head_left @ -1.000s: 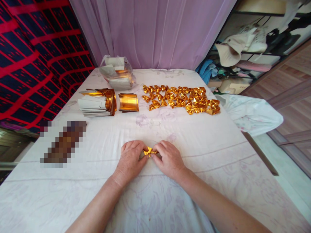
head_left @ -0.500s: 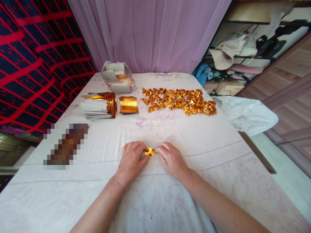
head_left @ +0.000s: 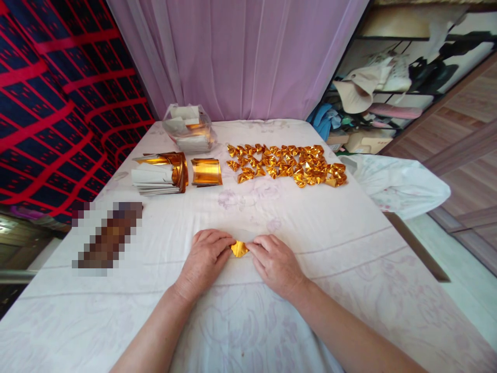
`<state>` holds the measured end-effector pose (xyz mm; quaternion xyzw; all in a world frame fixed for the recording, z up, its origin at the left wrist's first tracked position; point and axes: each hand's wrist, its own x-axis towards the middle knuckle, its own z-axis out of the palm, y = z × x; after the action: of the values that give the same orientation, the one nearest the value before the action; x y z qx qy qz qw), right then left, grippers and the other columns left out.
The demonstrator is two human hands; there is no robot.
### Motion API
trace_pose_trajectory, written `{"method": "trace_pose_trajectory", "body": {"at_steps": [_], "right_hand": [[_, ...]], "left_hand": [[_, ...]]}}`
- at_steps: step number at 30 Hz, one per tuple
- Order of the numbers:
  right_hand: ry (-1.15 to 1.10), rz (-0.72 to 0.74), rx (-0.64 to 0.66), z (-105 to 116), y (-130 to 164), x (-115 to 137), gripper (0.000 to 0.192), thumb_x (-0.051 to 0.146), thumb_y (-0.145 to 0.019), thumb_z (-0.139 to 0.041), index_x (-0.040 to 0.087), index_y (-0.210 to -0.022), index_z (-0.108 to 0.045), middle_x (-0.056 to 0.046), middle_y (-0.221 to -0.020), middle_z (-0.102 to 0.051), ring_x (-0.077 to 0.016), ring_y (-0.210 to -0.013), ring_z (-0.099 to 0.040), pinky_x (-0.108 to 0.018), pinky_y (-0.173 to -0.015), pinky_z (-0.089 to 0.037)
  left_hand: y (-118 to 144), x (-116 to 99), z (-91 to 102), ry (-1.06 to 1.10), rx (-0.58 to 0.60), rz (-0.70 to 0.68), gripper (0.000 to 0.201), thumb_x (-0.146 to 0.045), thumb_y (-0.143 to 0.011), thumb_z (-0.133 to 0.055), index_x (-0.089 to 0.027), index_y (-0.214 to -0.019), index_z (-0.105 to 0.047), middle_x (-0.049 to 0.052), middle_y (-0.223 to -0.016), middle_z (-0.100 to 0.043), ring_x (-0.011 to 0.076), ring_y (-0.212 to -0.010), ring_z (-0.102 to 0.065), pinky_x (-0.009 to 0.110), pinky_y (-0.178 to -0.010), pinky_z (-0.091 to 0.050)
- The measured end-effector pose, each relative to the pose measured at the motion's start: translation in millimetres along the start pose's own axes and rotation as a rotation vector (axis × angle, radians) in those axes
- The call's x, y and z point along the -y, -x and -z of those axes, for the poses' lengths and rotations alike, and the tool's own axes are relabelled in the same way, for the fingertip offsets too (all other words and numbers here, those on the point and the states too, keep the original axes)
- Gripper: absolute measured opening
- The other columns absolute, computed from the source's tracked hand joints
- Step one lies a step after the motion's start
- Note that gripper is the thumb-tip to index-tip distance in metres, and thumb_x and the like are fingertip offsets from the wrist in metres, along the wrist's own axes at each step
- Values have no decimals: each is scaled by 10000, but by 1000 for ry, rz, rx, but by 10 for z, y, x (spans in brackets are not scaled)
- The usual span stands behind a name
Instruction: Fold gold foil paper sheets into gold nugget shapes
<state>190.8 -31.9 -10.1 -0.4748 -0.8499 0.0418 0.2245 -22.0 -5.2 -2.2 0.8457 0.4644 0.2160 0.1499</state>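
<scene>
My left hand (head_left: 205, 259) and my right hand (head_left: 276, 263) meet near the front middle of the white bedsheet (head_left: 349, 248). Between their fingertips they pinch a small folded piece of gold foil paper (head_left: 239, 249), pressed against the sheet. Most of the piece is hidden by my fingers. Farther back lie several finished gold folded pieces (head_left: 289, 164) in loose rows. To their left sit a short stack of gold sheets (head_left: 206, 171) and a larger stack of gold-and-white sheets (head_left: 159, 173).
A clear plastic bag of paper (head_left: 189, 128) stands at the back by the purple curtain (head_left: 240, 57). A blurred-out object (head_left: 108, 235) lies at the left. A red-and-black blanket (head_left: 50, 103) hangs left; cluttered shelves (head_left: 388, 83) and a white pillow (head_left: 399, 184) are right.
Both hands have stayed together on the gold piece, shifting their fingers slightly; the piece looks more closed up and flatter now. The view has tilted a little.
</scene>
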Motion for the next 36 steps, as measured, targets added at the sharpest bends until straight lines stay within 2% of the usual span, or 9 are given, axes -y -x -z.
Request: {"method": "trace_pose_trajectory", "body": {"at_steps": [9, 17, 21, 27, 32, 36], "right_hand": [[-108, 4, 33, 79, -8, -41, 233, 133, -848, -588, 182, -1067, -652, -80, -984, -632, -219, -884, -577, -368, -778, -512], [-126, -14, 6, 30, 13, -79, 235, 173, -851, -613, 205, -1080, -656, -75, -994, -627, -214, -890, -588, -359, -776, -517], [-111, -25, 6, 8, -2, -70, 154, 201, -901, -582, 209, -1027, -670, -68, -954, -625, -201, -853, -583, -342, -752, -509], [-131, -69, -5, -21, -24, -64, 149, 203, -938, -533, 214, -984, -675, -59, -917, -622, -192, -847, -580, -323, -751, -490], [-126, -92, 1, -22, -36, -54, 179, 220, -961, -494, 213, -952, -673, -58, -910, -622, -190, -845, -575, -321, -750, -473], [-119, -89, 0, -6, -47, -45, 204, 218, -968, -477, 205, -895, -667, -56, -887, -620, -185, -827, -571, -315, -739, -456]], "left_hand": [[5, -6, 17, -36, 7, -44, 156, -262, -919, -594, -252, -1022, -711, 31, -992, -710, 206, -941, -599, 396, -891, -418], [9, -21, 6, -51, 23, -51, 203, -292, -956, -527, -246, -1047, -703, 43, -977, -702, 206, -925, -591, 400, -887, -429], [19, -21, -11, -36, 23, -48, 203, -289, -963, -512, -242, -1033, -697, 43, -985, -687, 211, -942, -585, 392, -881, -429], [6, -43, -10, -54, 47, -14, 246, -306, -983, -458, -229, -972, -692, 43, -949, -677, 214, -908, -576, 394, -851, -416], [-11, -55, 23, -22, 87, 3, 146, -316, -930, -568, -247, -990, -682, 22, -955, -686, 215, -935, -576, 405, -882, -376], [-24, -71, 32, -14, 74, 15, 140, -253, -932, -553, -258, -950, -692, 4, -918, -703, 202, -906, -581, 415, -892, -340]]}}
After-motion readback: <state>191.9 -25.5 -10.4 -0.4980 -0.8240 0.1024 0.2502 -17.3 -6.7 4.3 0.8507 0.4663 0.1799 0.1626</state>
